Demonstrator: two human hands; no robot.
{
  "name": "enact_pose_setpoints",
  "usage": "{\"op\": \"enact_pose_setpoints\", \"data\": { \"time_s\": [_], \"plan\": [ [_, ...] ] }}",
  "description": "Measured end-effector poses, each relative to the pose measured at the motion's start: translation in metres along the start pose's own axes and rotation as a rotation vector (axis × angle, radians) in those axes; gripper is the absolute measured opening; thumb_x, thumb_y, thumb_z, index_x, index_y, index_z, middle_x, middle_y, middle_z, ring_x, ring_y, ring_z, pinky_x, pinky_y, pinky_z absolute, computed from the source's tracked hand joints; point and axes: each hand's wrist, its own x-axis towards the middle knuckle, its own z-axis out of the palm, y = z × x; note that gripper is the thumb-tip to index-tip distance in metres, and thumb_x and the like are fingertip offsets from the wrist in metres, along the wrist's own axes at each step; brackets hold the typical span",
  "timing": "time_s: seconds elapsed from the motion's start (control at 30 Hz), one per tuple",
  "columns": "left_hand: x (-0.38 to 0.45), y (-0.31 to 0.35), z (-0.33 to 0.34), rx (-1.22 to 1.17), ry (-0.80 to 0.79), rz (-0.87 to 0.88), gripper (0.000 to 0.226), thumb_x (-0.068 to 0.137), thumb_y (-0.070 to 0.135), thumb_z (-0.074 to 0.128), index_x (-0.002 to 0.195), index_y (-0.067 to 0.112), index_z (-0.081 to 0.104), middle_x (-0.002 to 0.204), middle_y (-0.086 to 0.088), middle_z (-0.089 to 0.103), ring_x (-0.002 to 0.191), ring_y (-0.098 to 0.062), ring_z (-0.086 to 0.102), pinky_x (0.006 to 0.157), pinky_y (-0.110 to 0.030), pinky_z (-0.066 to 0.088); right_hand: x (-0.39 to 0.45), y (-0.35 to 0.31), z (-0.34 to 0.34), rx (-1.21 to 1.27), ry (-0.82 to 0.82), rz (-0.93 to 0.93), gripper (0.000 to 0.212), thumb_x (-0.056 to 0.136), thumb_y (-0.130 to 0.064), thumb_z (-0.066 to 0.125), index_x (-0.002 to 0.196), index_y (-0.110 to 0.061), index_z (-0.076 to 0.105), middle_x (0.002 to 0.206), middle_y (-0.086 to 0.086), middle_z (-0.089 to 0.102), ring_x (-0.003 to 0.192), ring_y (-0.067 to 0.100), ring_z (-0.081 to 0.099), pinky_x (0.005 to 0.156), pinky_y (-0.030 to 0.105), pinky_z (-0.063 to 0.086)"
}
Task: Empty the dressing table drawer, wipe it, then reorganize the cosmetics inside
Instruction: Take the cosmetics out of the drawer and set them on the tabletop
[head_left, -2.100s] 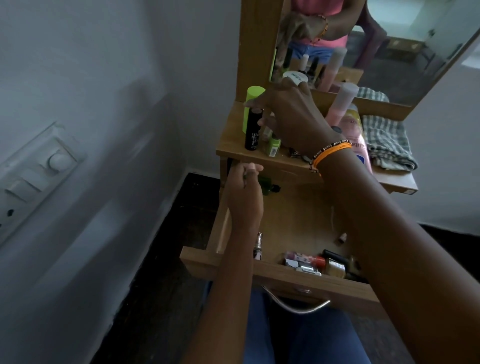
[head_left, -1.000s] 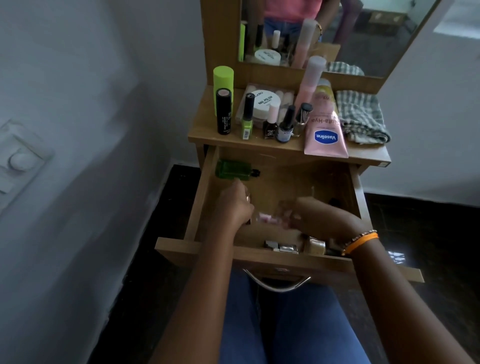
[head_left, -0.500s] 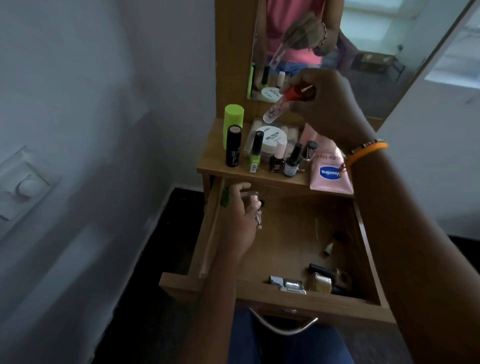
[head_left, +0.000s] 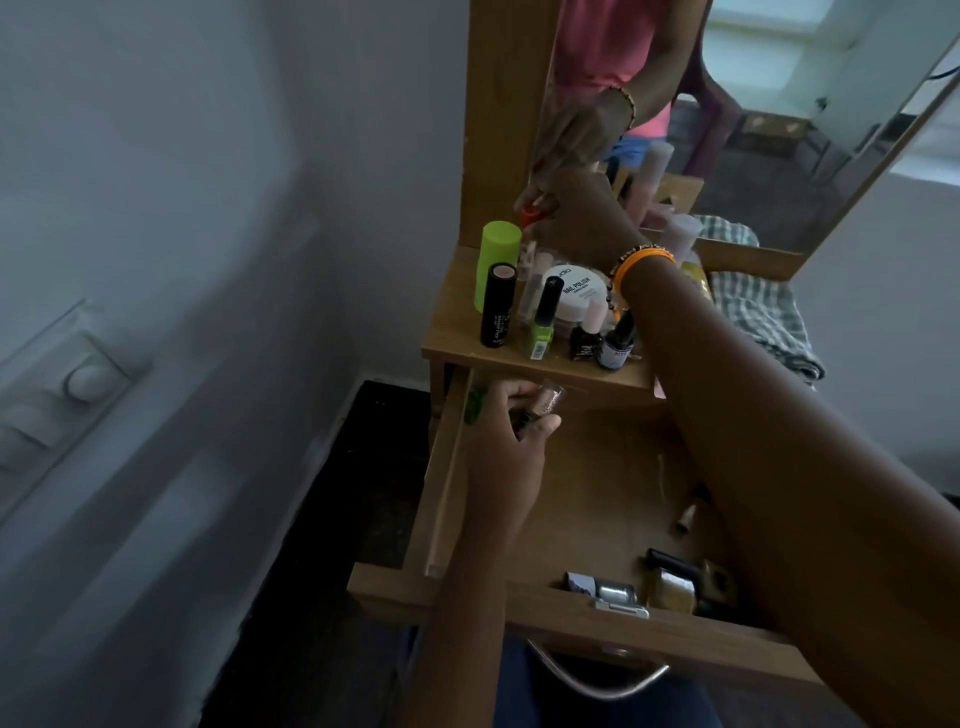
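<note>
The wooden drawer (head_left: 576, 618) stands pulled out below the dressing table top (head_left: 519, 358). My right hand (head_left: 576, 218) reaches over the top and pinches a slim tube with a red cap (head_left: 529, 215) next to the lime green bottle (head_left: 497, 262). My left hand (head_left: 511, 441) hovers over the drawer's back left and holds a small glittery nail polish bottle (head_left: 706, 400). Several small cosmetics (head_left: 670, 587) lie at the drawer's front right. A green bottle (head_left: 474, 405) peeks out at the back left corner.
On the top stand a black lipstick (head_left: 497, 306), a green nail polish (head_left: 543, 325), a white nail polish remover jar (head_left: 576, 291), two more polish bottles (head_left: 602, 338) and a checked cloth (head_left: 758, 306). A mirror (head_left: 727, 104) rises behind. A wall is close on the left.
My right hand carried the red-capped tube from mid-air down to the table top beside the lime bottle. My left hand stayed over the drawer's back left with its bottle.
</note>
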Motion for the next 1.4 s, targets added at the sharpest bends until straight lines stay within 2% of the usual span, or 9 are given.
{"op": "enact_pose_setpoints", "data": {
  "time_s": [0.13, 0.27, 0.5, 0.63, 0.77, 1.0, 1.1, 1.23, 1.4],
  "plan": [
    [-0.001, 0.001, 0.0, -0.019, -0.006, 0.002, 0.028, 0.087, 0.006, 0.06, 0.113, 0.014, 0.055, 0.101, 0.016, 0.053, 0.081, 0.029, 0.047, 0.068, 0.006, 0.038, -0.002, -0.002, -0.004, -0.067, 0.03, -0.029, 0.016, 0.076, -0.013, 0.07, 0.083, -0.001, 0.063, 0.086, 0.015, 0.065, 0.083, 0.025, 0.061, 0.069, 0.03, 0.046],
    [-0.001, 0.002, 0.0, -0.006, -0.005, 0.01, 0.029, 0.088, 0.006, 0.059, 0.116, 0.013, 0.055, 0.109, 0.01, 0.054, 0.08, 0.021, 0.048, 0.068, 0.005, 0.039, -0.004, -0.003, -0.004, -0.123, 0.02, -0.001, 0.031, 0.079, -0.027, 0.069, 0.072, 0.002, 0.06, 0.071, 0.015, 0.057, 0.068, 0.023, 0.052, 0.062, 0.032, 0.041],
    [-0.001, 0.002, 0.0, -0.015, -0.002, -0.006, 0.029, 0.089, 0.008, 0.059, 0.117, 0.014, 0.055, 0.109, 0.011, 0.055, 0.081, 0.021, 0.05, 0.068, 0.004, 0.04, 0.002, -0.003, -0.002, -0.16, -0.123, 0.072, 0.044, 0.092, -0.036, 0.05, 0.11, 0.002, 0.062, 0.117, 0.022, 0.061, 0.108, 0.038, 0.056, 0.096, 0.044, 0.044],
    [-0.001, 0.004, 0.0, -0.01, -0.009, -0.014, 0.029, 0.089, 0.009, 0.058, 0.117, 0.015, 0.054, 0.107, 0.013, 0.053, 0.081, 0.019, 0.049, 0.068, 0.004, 0.04, 0.007, 0.0, 0.002, -0.109, -0.152, 0.142, 0.04, 0.094, -0.029, 0.047, 0.112, 0.007, 0.054, 0.091, 0.018, 0.061, 0.078, 0.028, 0.056, 0.065, 0.029, 0.042],
    [-0.001, 0.004, 0.0, 0.002, -0.019, -0.03, 0.029, 0.09, 0.012, 0.058, 0.118, 0.018, 0.053, 0.109, 0.014, 0.053, 0.083, 0.015, 0.05, 0.068, 0.003, 0.042, 0.005, -0.003, 0.002, -0.027, -0.129, 0.106, 0.022, 0.086, -0.005, 0.053, 0.106, 0.003, 0.055, 0.095, 0.017, 0.058, 0.088, 0.026, 0.055, 0.057, 0.021, 0.037],
    [-0.001, 0.005, -0.001, 0.003, -0.015, -0.04, 0.029, 0.091, 0.013, 0.056, 0.12, 0.018, 0.053, 0.119, 0.008, 0.057, 0.097, 0.001, 0.055, 0.068, 0.001, 0.042, 0.007, -0.001, 0.006, -0.071, -0.205, 0.081, 0.013, 0.082, -0.009, 0.063, 0.083, 0.003, 0.063, 0.078, 0.012, 0.062, 0.07, 0.021, 0.055, 0.051, 0.016, 0.041],
    [-0.001, 0.004, 0.0, 0.012, -0.015, -0.032, 0.029, 0.091, 0.013, 0.056, 0.12, 0.018, 0.053, 0.122, 0.005, 0.058, 0.099, 0.0, 0.055, 0.068, 0.002, 0.042, 0.008, 0.001, 0.009, -0.04, -0.14, 0.082, 0.02, 0.083, -0.008, 0.057, 0.087, 0.01, 0.064, 0.092, 0.025, 0.068, 0.081, 0.034, 0.064, 0.068, 0.029, 0.053],
    [0.0, 0.004, 0.0, -0.012, -0.014, -0.032, 0.029, 0.091, 0.012, 0.056, 0.119, 0.019, 0.053, 0.121, 0.007, 0.057, 0.094, 0.005, 0.054, 0.069, 0.002, 0.043, 0.009, 0.0, 0.007, -0.042, -0.188, 0.053, 0.02, 0.083, -0.006, 0.06, 0.098, 0.005, 0.068, 0.105, 0.016, 0.07, 0.08, 0.012, 0.055, 0.055, 0.006, 0.035],
    [0.0, 0.003, 0.001, 0.005, -0.008, -0.022, 0.03, 0.091, 0.013, 0.057, 0.119, 0.019, 0.053, 0.122, 0.007, 0.057, 0.098, 0.0, 0.054, 0.068, 0.002, 0.043, 0.012, -0.002, 0.002, -0.086, -0.188, 0.034, 0.022, 0.08, -0.005, 0.065, 0.1, 0.003, 0.068, 0.104, 0.017, 0.07, 0.082, 0.015, 0.059, 0.053, 0.004, 0.03]
  ]
}}
